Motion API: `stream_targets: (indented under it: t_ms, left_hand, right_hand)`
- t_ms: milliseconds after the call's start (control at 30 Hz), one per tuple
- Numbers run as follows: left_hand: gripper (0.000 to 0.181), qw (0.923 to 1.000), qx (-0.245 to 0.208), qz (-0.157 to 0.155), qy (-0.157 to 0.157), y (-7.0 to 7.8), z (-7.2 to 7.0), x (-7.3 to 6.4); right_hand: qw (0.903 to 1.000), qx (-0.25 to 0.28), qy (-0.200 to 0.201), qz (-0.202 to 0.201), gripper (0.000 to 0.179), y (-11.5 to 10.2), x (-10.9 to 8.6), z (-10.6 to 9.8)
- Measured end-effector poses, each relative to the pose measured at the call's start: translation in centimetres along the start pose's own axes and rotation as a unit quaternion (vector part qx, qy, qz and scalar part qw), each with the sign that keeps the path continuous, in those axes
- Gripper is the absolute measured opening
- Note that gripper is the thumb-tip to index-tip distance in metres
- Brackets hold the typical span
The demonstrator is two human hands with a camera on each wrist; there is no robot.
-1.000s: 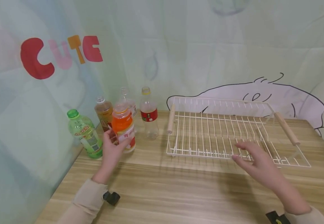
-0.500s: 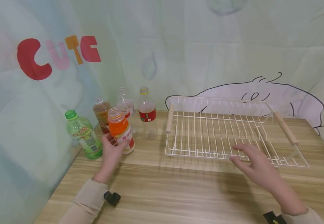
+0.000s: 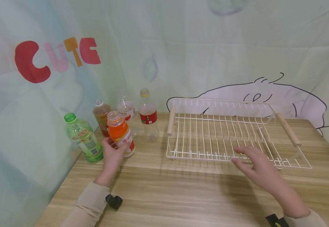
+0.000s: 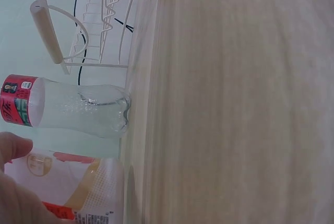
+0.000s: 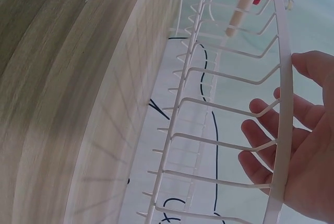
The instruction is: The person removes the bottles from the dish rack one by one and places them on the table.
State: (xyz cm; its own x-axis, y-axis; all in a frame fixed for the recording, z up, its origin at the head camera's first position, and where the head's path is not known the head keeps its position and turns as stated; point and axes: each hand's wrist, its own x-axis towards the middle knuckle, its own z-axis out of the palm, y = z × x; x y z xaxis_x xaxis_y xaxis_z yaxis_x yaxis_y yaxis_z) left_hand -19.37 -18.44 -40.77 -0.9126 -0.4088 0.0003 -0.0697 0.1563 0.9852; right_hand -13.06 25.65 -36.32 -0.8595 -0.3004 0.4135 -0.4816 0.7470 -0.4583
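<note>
In the head view my left hand (image 3: 113, 155) grips the lower part of a capless clear plastic bottle (image 3: 117, 127) with an orange and white label, thumb on its right side. The bottle stands nearly upright at the table surface. In the left wrist view the thumb (image 4: 15, 145) presses on the label. Close around it stand a green bottle (image 3: 82, 136), a brown-tinted bottle (image 3: 101, 117), a clear bottle (image 3: 126, 108) and a cola bottle (image 3: 149, 121) with a red label. My right hand (image 3: 259, 165) hovers with loosely bent fingers at the front rim of a white wire rack (image 3: 201, 135), holding nothing.
The rack has wooden handles at its left (image 3: 171, 121) and right (image 3: 288, 129) ends and stands on the wood-grain table (image 3: 176, 192). A pale printed curtain (image 3: 195, 56) hangs behind the table and along its left side.
The orange-labelled bottle has come down and slightly left in my left hand, its neck now lower beside the other bottles. My right hand has stayed nearly still. The whole head view has shifted slightly.
</note>
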Motion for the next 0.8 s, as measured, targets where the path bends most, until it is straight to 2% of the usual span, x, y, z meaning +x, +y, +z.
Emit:
stream_targets:
  t_ms: [233,533,800]
  left_hand:
    - [0.074,1.0,-0.002,-0.001,-0.001,-0.46,0.11,0.19]
    - [0.076,1.0,-0.002,-0.008,-0.001,-0.51,0.16,0.23]
    - [0.076,1.0,0.003,-0.007,0.0,-0.43,0.35,0.33]
  right_hand:
    - [1.0,-0.008,0.002,-0.002,0.034,0.12,0.02,0.11]
    - [0.9996,-0.012,0.017,-0.02,0.032,0.27,-0.05,0.27]
    - [0.9995,-0.018,0.02,-0.018,0.033,0.33,-0.09,0.27]
